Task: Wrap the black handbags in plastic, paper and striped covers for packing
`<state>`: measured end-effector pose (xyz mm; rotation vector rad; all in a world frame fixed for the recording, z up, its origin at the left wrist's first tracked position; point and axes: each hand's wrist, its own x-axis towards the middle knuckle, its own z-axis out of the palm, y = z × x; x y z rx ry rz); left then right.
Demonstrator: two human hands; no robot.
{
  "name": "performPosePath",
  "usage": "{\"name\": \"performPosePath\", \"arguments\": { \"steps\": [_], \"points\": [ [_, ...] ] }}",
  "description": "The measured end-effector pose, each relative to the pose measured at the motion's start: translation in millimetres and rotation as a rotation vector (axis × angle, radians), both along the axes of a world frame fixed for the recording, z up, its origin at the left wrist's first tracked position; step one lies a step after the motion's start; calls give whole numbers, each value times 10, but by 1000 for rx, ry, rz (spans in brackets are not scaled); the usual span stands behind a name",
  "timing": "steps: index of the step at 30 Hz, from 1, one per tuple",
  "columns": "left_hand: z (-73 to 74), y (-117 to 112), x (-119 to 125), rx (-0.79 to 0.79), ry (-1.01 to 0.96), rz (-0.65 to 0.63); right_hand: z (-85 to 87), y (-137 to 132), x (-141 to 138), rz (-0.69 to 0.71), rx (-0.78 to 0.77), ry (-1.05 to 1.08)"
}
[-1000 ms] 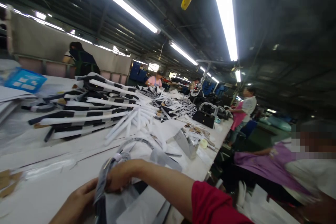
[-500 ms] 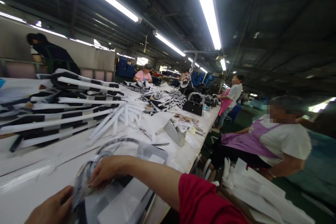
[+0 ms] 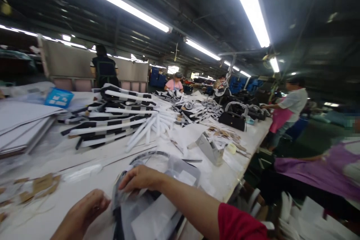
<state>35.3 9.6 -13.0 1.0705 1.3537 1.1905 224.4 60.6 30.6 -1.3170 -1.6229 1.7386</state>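
My right hand reaches in from the right in a red sleeve and pinches the curved grey strap of a bag wrapped in clear plastic at the near edge of the white table. My left hand comes up from the bottom edge with curled fingers, closed on the same strap from the left. The bag's body lies under both hands, partly hidden.
A pile of black-and-white striped pieces and white strips lies mid-table. A grey tape dispenser, a black handbag, brown paper scraps and white sheets are around. Other people stand and sit along the right side.
The view swung left and back right. My right hand slid along the strap, and my left hand stayed on its lower end.
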Motion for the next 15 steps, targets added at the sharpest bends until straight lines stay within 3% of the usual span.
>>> {"name": "performPosePath", "arguments": {
  "steps": [3, 7, 12, 15],
  "points": [
    [33, -133, 46, -63, -216, 85, 10, -1, 25, 28, -131, 182],
    [7, -340, 138, -29, -234, 190, 79, -240, 18, 87, -205, 404],
    [8, -371, 219, 59, -297, 166, -8, -358, 7, -68, -149, 324],
    [-16, -320, 220, 98, -378, 233, -149, -293, -61, -48, -125, 228]
  ]
}}
